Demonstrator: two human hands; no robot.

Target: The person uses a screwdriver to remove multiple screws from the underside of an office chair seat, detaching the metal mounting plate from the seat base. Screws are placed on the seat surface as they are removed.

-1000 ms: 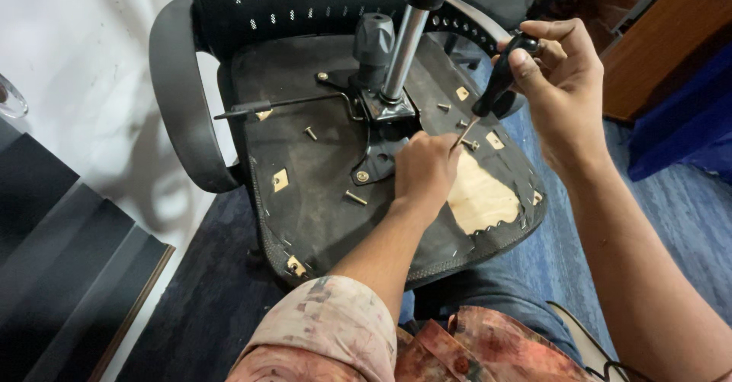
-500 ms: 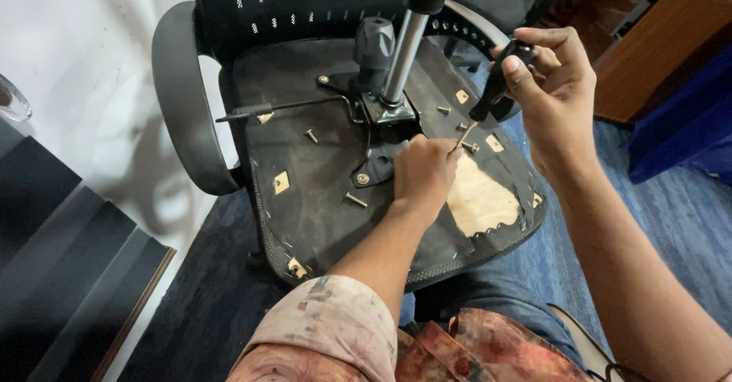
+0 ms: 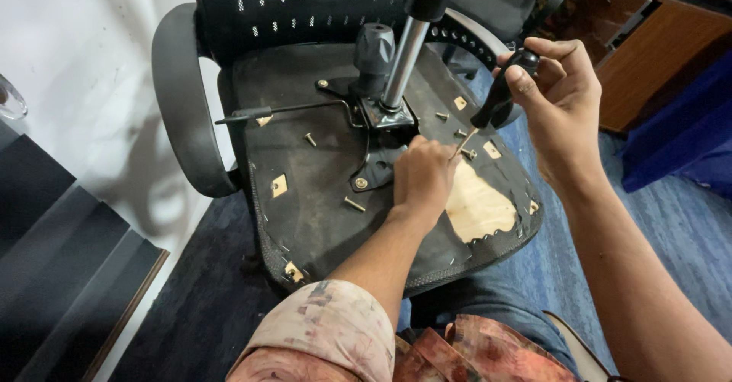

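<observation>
A black-handled metal screwdriver [image 3: 494, 106] is clamped in the right hand [image 3: 560, 96]; its tip should be kept square beside the left hand [image 3: 422, 174], fingers curled on the upturned black chair seat [image 3: 320, 191].

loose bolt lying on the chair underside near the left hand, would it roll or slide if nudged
The loose bolt looks round-shanked and lies on its side, so it would probably roll. The chair underside seems tilted, so it may run downhill. Small metal, likely stiff and light.
</observation>
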